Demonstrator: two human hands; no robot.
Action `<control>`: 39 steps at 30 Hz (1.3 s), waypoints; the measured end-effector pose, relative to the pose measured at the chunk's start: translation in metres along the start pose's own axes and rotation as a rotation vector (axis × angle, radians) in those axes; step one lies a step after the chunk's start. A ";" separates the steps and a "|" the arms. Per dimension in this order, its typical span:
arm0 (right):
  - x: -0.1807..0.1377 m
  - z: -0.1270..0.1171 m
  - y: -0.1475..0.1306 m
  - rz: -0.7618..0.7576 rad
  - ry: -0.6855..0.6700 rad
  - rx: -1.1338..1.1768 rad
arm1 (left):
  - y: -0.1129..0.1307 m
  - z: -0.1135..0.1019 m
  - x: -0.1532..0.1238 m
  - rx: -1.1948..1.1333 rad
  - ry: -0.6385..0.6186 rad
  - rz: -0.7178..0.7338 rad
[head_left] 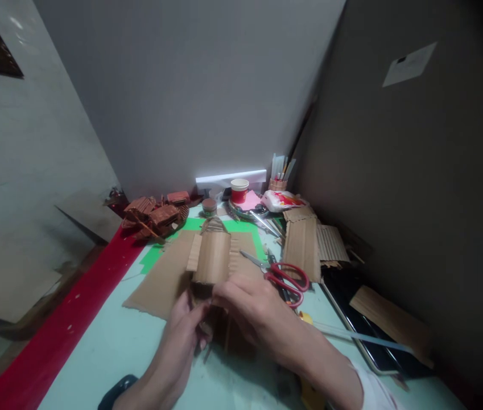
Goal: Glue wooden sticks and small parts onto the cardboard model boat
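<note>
A small cardboard model (pixel 213 256) with a curved roof and ridged side flaps sits in front of me, over a flat cardboard sheet (pixel 156 285). Its near end lies between my hands. My left hand (pixel 186 324) is closed around the lower near part of the model, thumb on top. The fingers of my right hand (pixel 247 299) are pinched together at the same end, and whatever small piece may be in them is hidden. Red-handled scissors (pixel 286 279) lie just beyond my right hand, blades pointing left.
Brown-red model boats (pixel 160 216) stand back left. A red paper cup (pixel 239 191), a round tray (pixel 250 213) and a brush holder (pixel 278 183) are at the back. Cardboard pieces (pixel 303 245) and a dark tablet-like device (pixel 360 319) crowd the right. A glue stick (pixel 360 336) lies there.
</note>
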State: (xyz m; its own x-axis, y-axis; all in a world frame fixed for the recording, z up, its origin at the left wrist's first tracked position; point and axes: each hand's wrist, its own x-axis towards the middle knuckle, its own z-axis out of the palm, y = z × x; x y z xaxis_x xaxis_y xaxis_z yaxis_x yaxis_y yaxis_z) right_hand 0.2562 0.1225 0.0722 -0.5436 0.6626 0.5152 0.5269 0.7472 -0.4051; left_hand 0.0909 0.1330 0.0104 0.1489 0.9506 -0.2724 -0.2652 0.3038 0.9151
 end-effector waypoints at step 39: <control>0.001 0.002 0.002 0.387 0.152 0.107 | 0.042 -0.005 -0.004 -0.200 0.010 0.045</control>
State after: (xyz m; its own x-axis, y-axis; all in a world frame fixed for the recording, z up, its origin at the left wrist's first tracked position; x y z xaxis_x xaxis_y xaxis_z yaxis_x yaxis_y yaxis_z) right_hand 0.2552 0.1249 0.0700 -0.2120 0.8861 0.4122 0.5977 0.4513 -0.6626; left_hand 0.0748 0.1420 0.0484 0.1236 0.9638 -0.2361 -0.4556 0.2665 0.8494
